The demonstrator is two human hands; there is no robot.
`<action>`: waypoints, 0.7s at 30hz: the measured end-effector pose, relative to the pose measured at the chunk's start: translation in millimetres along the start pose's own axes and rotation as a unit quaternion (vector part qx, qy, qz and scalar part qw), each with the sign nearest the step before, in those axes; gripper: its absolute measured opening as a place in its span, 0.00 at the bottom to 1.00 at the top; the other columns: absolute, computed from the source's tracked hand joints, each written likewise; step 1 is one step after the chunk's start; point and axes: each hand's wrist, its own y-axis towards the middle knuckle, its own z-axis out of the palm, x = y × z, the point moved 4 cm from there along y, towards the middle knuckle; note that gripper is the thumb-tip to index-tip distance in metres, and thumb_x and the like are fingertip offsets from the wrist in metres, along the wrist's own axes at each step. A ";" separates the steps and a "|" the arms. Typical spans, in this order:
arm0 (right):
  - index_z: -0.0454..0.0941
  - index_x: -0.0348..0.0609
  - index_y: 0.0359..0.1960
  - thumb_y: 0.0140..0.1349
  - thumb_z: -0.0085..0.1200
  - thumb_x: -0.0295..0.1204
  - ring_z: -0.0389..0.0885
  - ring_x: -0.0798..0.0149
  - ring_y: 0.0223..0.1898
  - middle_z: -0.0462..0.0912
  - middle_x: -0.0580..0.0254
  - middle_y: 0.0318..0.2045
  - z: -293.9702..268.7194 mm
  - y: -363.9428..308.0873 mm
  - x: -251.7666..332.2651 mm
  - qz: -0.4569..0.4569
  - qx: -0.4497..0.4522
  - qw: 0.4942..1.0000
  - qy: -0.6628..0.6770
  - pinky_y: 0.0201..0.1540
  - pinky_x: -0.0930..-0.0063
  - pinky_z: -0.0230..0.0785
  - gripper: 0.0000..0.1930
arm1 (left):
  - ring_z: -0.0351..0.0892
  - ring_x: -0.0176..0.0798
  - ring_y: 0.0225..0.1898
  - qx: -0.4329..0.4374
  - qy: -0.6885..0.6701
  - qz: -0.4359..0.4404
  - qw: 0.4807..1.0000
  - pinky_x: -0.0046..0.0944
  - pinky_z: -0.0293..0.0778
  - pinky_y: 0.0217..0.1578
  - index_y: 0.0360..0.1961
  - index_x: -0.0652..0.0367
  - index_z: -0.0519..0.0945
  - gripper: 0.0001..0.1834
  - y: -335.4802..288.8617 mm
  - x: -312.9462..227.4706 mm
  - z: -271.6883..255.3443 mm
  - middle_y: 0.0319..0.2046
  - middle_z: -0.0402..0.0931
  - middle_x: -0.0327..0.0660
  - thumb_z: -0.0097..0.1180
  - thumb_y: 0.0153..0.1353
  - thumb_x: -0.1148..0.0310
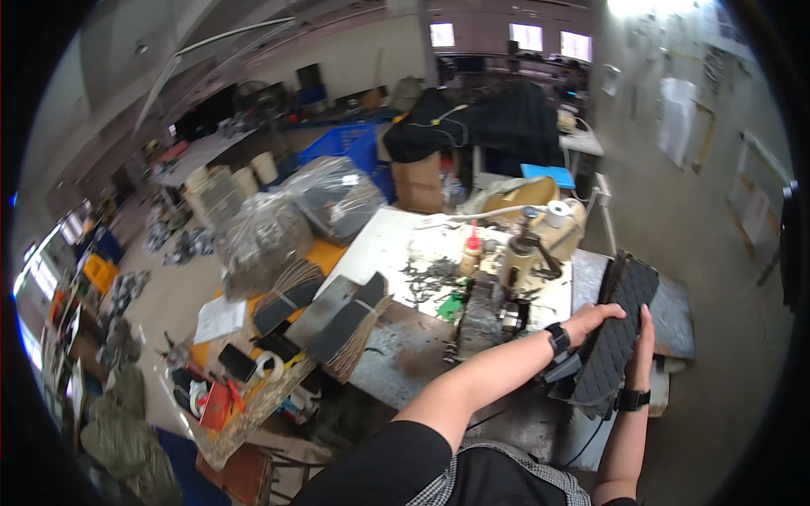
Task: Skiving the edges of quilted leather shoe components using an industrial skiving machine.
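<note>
A thick stack of black quilted pieces [626, 295] is held upright and slightly tilted at the right of the table. My left hand [592, 322] grips its left side, the thumb lying over the stack's face. Along the right edge my right hand [643, 341] presses, its fingers partly hidden behind the stack. Just left of my hands stands a metal bench machine [498, 308] with a dark, worn body. Beside it are a small bottle with a red tip [472, 249], a green scrap [450, 306] and many dark offcuts [429, 277].
Tied bundles of grey pieces [348, 327] lie left of the machine. Farther left, a side bench holds tape rolls [269, 365] and red-handled tools [224, 403]. Clear plastic bags [333, 198] and a blue crate [339, 142] stand behind. A metal sheet [673, 316] extends to the right.
</note>
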 end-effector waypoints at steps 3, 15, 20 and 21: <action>0.73 0.40 0.55 0.68 0.47 0.47 0.75 0.69 0.50 0.77 0.64 0.51 22.3 -13.6 18.4 0.047 0.082 0.990 0.109 0.54 0.74 0.67 0.25 | 0.83 0.41 0.35 -0.003 0.005 -0.005 1.000 0.38 0.79 0.39 0.43 0.67 0.80 0.21 4.6 1.7 -6.6 0.37 0.82 0.45 0.62 0.53 0.62; 0.73 0.42 0.48 0.61 0.54 0.44 0.77 0.67 0.41 0.77 0.64 0.41 16.2 -56.3 25.0 0.027 0.027 0.986 0.162 0.45 0.73 0.70 0.21 | 0.58 0.52 0.64 -0.039 0.239 0.250 0.938 0.41 0.57 0.64 0.67 0.69 0.46 0.62 -31.5 -20.3 20.1 0.64 0.53 0.61 0.74 0.41 0.56; 0.65 0.33 0.61 0.63 0.44 0.54 0.73 0.55 0.55 0.72 0.50 0.57 9.5 -87.6 22.9 0.017 0.125 0.968 0.216 0.59 0.64 0.65 0.36 | 0.54 0.48 0.68 0.081 0.306 0.311 0.896 0.41 0.51 0.67 0.70 0.64 0.27 0.74 -90.7 -31.6 52.9 0.66 0.52 0.56 0.77 0.38 0.61; 0.63 0.33 0.63 0.62 0.44 0.54 0.71 0.54 0.57 0.70 0.49 0.58 17.7 -99.5 29.7 0.005 0.156 0.964 0.217 0.61 0.63 0.64 0.38 | 0.55 0.45 0.67 0.101 0.270 0.317 0.903 0.40 0.52 0.66 0.70 0.66 0.33 0.71 -103.2 -32.0 56.9 0.65 0.55 0.53 0.77 0.36 0.63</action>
